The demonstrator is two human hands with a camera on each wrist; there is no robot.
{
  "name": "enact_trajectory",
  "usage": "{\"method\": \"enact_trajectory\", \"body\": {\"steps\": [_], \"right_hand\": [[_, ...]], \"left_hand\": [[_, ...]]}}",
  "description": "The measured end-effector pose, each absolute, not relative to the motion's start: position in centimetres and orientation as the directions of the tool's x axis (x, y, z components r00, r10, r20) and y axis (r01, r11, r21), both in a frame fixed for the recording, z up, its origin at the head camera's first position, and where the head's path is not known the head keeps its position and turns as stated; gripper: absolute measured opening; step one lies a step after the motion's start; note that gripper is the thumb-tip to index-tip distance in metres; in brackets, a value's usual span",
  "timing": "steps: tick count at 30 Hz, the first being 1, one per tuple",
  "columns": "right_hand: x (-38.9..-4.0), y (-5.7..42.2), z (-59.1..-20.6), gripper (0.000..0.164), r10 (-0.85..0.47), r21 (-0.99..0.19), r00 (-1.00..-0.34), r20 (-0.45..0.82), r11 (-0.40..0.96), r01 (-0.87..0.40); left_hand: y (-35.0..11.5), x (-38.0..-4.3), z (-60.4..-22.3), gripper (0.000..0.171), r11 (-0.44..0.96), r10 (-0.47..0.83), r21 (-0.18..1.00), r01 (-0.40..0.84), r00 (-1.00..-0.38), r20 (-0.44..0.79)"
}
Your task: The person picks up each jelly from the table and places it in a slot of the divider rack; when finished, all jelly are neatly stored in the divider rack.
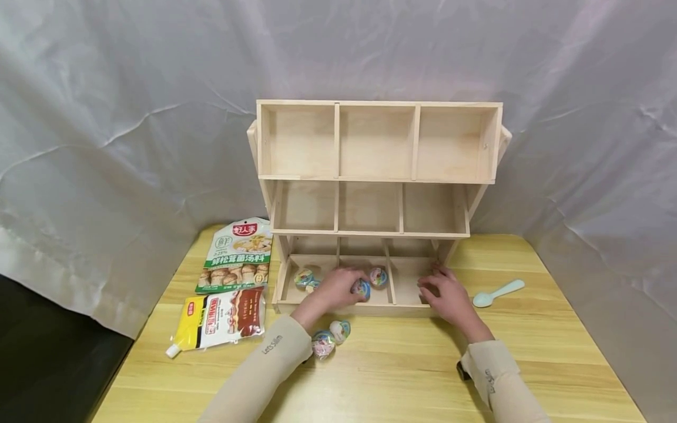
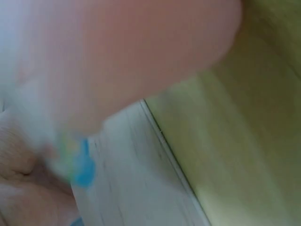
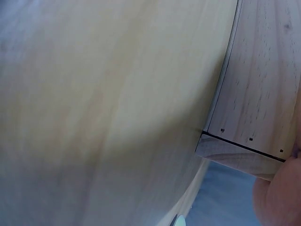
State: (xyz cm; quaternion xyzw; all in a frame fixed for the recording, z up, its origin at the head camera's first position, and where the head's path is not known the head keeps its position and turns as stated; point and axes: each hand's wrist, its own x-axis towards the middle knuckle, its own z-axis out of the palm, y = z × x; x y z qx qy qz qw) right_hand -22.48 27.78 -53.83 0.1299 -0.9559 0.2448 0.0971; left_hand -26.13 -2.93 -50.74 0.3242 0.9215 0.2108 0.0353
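A wooden rack (image 1: 376, 179) of three tiers stands on the table, each tier split into three compartments. My left hand (image 1: 338, 289) reaches over the front of the bottom tier and pinches a small round wrapped ball (image 1: 361, 289) with blue print, at the middle compartment. The blue part of that ball (image 2: 83, 165) shows blurred between thumb and fingers in the left wrist view. Just behind it lies another wrapped ball (image 1: 378, 277). More wrapped balls (image 1: 304, 278) lie in the left compartment, partly hidden by the hand. My right hand (image 1: 448, 296) grips the bottom tier's right end wall.
Two wrapped balls (image 1: 324, 344) lie on the table before the rack, beside the left sleeve. To the left are a green and white soup packet (image 1: 235, 255) and a yellow-capped sauce pouch (image 1: 222, 318). A pale green spoon (image 1: 497, 293) lies right of the rack.
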Motion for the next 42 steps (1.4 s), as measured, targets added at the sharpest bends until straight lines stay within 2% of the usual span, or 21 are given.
{"method": "enact_trajectory", "body": {"steps": [8,22,36,42], "right_hand": [[-22.3,27.9,-53.6,0.021,-0.192,-0.449,-0.952,0.237,0.848,-0.283],[-22.4,27.8,-53.5,0.02,-0.203,-0.44,-0.95,0.236,0.849,-0.291],[-22.6,27.7,-53.7,0.023,-0.206,-0.45,-0.949,0.239,0.843,-0.296],[-22.5,27.8,-53.8,0.021,-0.199,-0.45,-0.95,0.239,0.844,-0.29]], "left_hand": [[-3.4,-26.5,-50.4,0.037,0.698,0.628,0.353,0.623,-0.77,0.115],[-3.6,-26.5,-50.7,0.042,0.697,0.627,0.352,0.625,-0.769,0.124],[-4.7,-26.5,-51.2,0.052,0.652,0.611,0.472,0.593,-0.78,0.136],[-5.3,-25.9,-50.4,0.051,0.651,0.597,0.481,0.587,-0.788,0.154]]}}
